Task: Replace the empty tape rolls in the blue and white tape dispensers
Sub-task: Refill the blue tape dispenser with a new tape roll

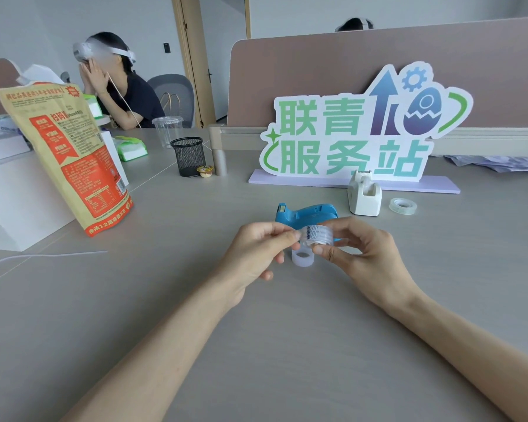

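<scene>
Evidently the fingers are working at the tape's loose end: the left hand (256, 248) pinches thumb and forefinger on what looks like the leading tab, while the right hand (360, 254) grips the small clear roll of new tape with a printed label (317, 236) between thumb and fingertips, held up off the grey desk (256, 345) — probably so the strip can be peeled free before loading. Just beneath it, a frosted white empty core ring (302, 257) stands on the desk. Right behind the hands sits the blue plastic tape dispenser (305, 213), its lower half hidden by them, so whether its cradle is empty I cannot tell. Farther back stand the white tape dispenser (364, 194) and, just beside it, a second clear tape roll (403, 205) lying flat — likely its refill.
</scene>
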`<state>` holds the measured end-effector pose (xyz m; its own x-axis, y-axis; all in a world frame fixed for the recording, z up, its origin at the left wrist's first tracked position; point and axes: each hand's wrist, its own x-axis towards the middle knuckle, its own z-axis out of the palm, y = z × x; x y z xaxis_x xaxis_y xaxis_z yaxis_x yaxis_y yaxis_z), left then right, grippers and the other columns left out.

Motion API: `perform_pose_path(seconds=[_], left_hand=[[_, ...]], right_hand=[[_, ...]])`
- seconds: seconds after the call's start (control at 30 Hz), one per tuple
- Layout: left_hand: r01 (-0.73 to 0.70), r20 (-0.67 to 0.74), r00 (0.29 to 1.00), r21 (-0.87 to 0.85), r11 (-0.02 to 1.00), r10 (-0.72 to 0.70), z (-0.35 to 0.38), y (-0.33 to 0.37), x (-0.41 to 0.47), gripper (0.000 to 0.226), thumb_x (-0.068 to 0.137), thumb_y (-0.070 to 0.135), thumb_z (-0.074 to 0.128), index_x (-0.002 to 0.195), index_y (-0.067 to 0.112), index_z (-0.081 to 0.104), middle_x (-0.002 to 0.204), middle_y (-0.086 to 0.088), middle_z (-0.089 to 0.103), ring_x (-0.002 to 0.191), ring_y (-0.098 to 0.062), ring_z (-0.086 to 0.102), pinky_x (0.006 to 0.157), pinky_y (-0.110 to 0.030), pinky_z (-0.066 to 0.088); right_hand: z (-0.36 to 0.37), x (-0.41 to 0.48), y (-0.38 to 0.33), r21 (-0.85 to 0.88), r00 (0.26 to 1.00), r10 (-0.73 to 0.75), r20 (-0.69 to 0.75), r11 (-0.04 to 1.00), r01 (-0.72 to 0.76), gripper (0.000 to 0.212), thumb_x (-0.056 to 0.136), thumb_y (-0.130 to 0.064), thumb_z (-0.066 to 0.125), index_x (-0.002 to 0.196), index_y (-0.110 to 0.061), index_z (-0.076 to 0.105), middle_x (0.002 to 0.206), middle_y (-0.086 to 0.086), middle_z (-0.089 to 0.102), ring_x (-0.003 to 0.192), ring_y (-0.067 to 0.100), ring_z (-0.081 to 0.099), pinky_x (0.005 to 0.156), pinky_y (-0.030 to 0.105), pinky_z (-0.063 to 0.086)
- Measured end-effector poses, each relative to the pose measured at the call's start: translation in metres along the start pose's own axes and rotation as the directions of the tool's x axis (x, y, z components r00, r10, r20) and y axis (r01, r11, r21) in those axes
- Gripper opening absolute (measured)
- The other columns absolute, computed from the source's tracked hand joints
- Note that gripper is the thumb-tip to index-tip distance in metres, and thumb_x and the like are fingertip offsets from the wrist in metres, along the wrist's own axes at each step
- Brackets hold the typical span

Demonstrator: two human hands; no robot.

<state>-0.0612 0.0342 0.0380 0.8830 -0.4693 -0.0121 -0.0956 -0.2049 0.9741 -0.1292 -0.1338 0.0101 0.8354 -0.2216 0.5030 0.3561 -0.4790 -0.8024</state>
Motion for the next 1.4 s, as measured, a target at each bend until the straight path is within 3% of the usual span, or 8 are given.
perform_pose_path(seconds=[0.27,0.47,0.73,0.9,0.97,1.07,1.23,1.4], left_hand=[[-0.054,-0.019,0.998,-0.069,0.996,0.053,0.001,0.001,0.002,0.007,0.086,0.021,0.061,0.081,0.020,0.066,0.083,0.009,0.071,0.063,-0.005,0.054,0.039,-0.019,0.037],[-0.073,-0.072,0.995,-0.127,0.989,0.065,0.001,-0.004,0.005,0.011,0.084,0.016,0.066,0.093,0.019,0.064,0.089,-0.002,0.074,0.058,-0.006,0.053,0.038,-0.020,0.034],[-0.067,-0.079,0.995,-0.109,0.992,0.058,-0.001,0.001,0.017,0.010,0.084,0.020,0.067,0.092,0.020,0.073,0.064,0.011,0.058,0.060,-0.004,0.047,0.040,-0.019,0.033],[-0.122,-0.130,0.984,-0.007,0.993,0.120,0.001,0.020,0.050,0.011,0.088,0.019,0.064,0.097,0.016,0.070,0.082,0.007,0.064,0.066,-0.002,0.052,0.044,-0.011,0.037],[-0.170,-0.164,0.972,0.016,0.985,0.170,0.003,0.020,0.066,0.012,0.087,0.017,0.064,0.097,0.013,0.070,0.087,0.005,0.068,0.073,-0.004,0.058,0.053,-0.008,0.042],[-0.210,-0.210,0.949,0.131,0.969,0.234,0.006,0.012,0.084,0.008,0.086,0.018,0.064,0.092,0.018,0.069,0.086,0.009,0.067,0.085,-0.010,0.062,0.077,-0.021,0.049],[-0.250,-0.254,0.913,0.268,0.930,0.319,0.013,-0.011,0.092,0.008,0.087,0.019,0.062,0.094,0.020,0.065,0.082,0.016,0.061,0.076,0.000,0.055,0.065,-0.005,0.040],[-0.280,-0.286,0.908,0.129,0.951,0.306,0.018,-0.022,0.091,0.022,0.087,0.017,0.062,0.108,0.022,0.056,0.081,0.011,0.062,0.071,-0.006,0.054,0.066,-0.015,0.041]], right_hand=[[0.000,0.001,0.004,-0.020,1.000,0.007,-0.011,1.000,-0.008,0.017,0.079,-0.016,0.077,0.088,-0.029,0.069,0.090,-0.019,0.074,0.089,0.007,0.067,0.088,0.029,0.051],[0.001,0.001,0.005,-0.071,0.999,-0.005,-0.040,0.997,0.003,0.024,0.079,-0.022,0.078,0.089,-0.040,0.067,0.093,-0.023,0.071,0.088,0.002,0.064,0.082,0.019,0.049],[0.001,0.006,0.002,-0.080,0.995,0.014,-0.104,0.997,-0.022,0.022,0.083,-0.028,0.073,0.104,-0.029,0.068,0.091,-0.019,0.072,0.092,0.005,0.064,0.080,0.019,0.048],[-0.001,0.039,-0.006,-0.108,0.988,0.008,-0.151,0.994,-0.024,0.021,0.087,-0.024,0.069,0.105,-0.026,0.058,0.093,-0.018,0.066,0.087,-0.004,0.058,0.073,0.004,0.041],[-0.002,0.051,-0.005,-0.155,0.988,-0.003,-0.154,0.988,-0.021,0.014,0.089,-0.024,0.066,0.101,-0.026,0.059,0.091,-0.023,0.063,0.084,-0.008,0.057,0.072,0.006,0.041],[-0.006,0.062,0.001,-0.241,0.987,-0.025,-0.159,0.970,-0.015,0.016,0.091,-0.022,0.063,0.107,-0.025,0.064,0.089,-0.024,0.060,0.086,0.000,0.057,0.079,0.021,0.046],[-0.006,0.067,0.011,-0.306,0.996,0.018,-0.089,0.951,-0.044,0.022,0.091,-0.021,0.062,0.114,-0.021,0.065,0.094,-0.017,0.062,0.089,0.007,0.055,0.084,0.026,0.046],[-0.010,0.070,0.012,-0.377,0.999,0.029,-0.037,0.925,-0.040,0.025,0.092,-0.020,0.061,0.117,-0.021,0.061,0.106,-0.009,0.063,0.094,0.010,0.056,0.084,0.024,0.043]])
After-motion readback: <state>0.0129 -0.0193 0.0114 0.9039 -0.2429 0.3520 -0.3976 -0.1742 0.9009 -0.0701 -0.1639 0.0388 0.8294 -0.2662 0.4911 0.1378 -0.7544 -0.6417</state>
